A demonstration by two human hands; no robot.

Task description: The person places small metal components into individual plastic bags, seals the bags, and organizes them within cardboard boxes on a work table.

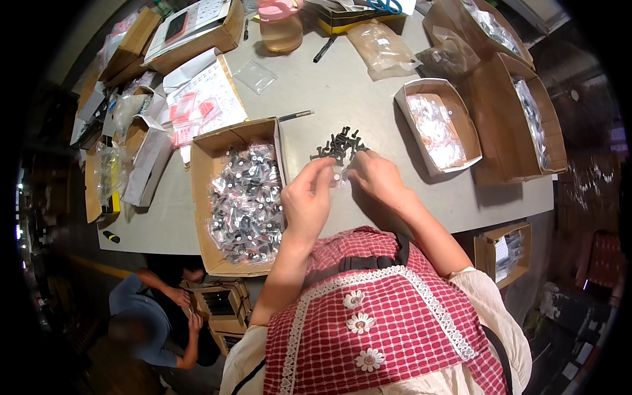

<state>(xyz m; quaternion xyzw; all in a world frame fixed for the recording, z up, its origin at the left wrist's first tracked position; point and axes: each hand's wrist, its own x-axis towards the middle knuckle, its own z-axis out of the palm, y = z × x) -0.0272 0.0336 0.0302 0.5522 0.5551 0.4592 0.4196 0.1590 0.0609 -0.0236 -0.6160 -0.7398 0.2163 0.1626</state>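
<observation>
A loose pile of black screws (343, 141) lies on the table, just beyond my two hands. Between my hands is a small clear plastic bag (339, 178) with a round white spot on it. My left hand (308, 196) pinches the bag from its left side. Close against the screws and the bag's right side, my right hand (379, 176) has its fingers drawn together; whatever they hold is hidden. To the left of my left hand stands a cardboard box (201, 197) heaped with small filled clear bags (243, 204) of dark parts.
A smaller open box (403, 99) of clear packets stands to the right, beside larger cartons (490, 118). A pen (296, 115), an empty clear bag (255, 77), papers (210, 85) and a pink-lidded jug (281, 29) lie farther back. Another person (148, 316) works at lower left.
</observation>
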